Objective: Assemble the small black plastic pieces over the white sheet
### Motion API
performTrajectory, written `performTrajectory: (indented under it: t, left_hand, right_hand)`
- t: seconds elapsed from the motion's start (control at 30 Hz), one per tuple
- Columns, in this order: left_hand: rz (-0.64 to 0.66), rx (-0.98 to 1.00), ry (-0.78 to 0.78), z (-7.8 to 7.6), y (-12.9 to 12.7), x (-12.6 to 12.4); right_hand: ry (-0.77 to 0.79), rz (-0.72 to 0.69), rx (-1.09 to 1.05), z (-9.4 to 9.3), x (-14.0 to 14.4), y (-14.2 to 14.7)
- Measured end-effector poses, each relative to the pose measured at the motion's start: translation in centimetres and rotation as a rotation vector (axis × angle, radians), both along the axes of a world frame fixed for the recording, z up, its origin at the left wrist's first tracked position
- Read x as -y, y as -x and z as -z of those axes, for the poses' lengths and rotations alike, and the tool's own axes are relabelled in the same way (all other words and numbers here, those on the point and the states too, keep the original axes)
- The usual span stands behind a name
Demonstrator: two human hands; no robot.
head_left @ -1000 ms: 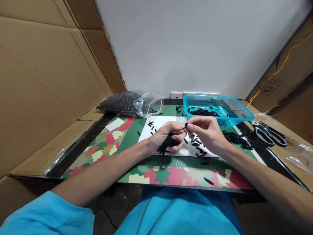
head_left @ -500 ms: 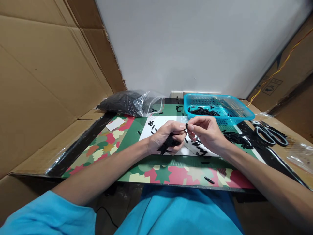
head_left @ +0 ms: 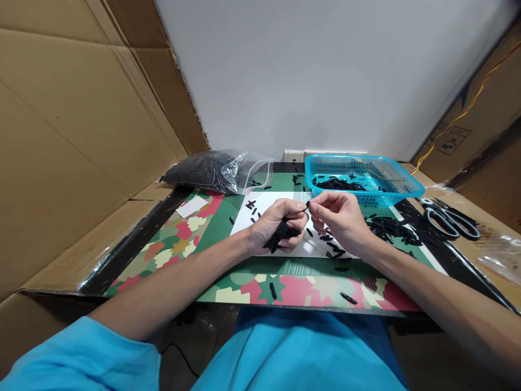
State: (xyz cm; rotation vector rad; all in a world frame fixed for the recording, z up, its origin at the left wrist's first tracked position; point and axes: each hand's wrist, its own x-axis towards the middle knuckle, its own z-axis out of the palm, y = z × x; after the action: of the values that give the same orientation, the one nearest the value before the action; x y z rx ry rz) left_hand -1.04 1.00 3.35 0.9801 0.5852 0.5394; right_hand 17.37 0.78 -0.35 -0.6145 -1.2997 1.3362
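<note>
My left hand (head_left: pixel 280 222) is closed round a bunch of small black strips (head_left: pixel 280 237), whose ends stick out below the palm. Between its thumb and forefinger and the fingertips of my right hand (head_left: pixel 340 217) is a small black piece (head_left: pixel 307 205), pinched from both sides. What the piece is exactly is too small to make out. Beneath both hands lies a white sheet (head_left: pixel 260 203) with several short black pieces (head_left: pixel 336 248) scattered on it. Two more lie near the front edge, one of them a loose black piece (head_left: pixel 272 290) below my left hand.
A blue basket (head_left: pixel 407 190) holding black pieces stands at the back right. By my right forearm lie a heap of black pieces (head_left: pixel 393 229) and scissors (head_left: pixel 451 222). A clear bag (head_left: pixel 203 168) full of dark material rests at the back left, near a cardboard wall (head_left: pixel 81 108).
A black piece now lies on the front strip of the table below my left hand, where none lay before. Both hands have shifted slightly left, still pinching a small black piece.
</note>
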Motion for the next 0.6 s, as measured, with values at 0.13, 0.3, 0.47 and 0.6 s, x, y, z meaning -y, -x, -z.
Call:
performTrajectory:
  t: [0.13, 0.3, 0.47, 0.6]
  left_hand:
    - [0.014, 0.022, 0.052, -0.2, 0.2, -0.2]
    - [0.009, 0.093, 0.089, -0.3, 0.4, -0.3]
    - [0.010, 0.158, 0.177, -0.2, 0.5, -0.3]
    - [0.042, 0.180, 0.242, -0.3, 0.5, -0.1]
  right_hand:
    - [-0.046, 0.050, 0.044, 0.0, -0.1, -0.1]
    - [-0.189, 0.172, 0.108, -0.6, 0.3, -0.3]
    - [-0.350, 0.245, 0.203, -1.1, 0.8, -0.6]
    - [-0.403, 0.244, 0.242, -1.1, 0.9, -0.7]
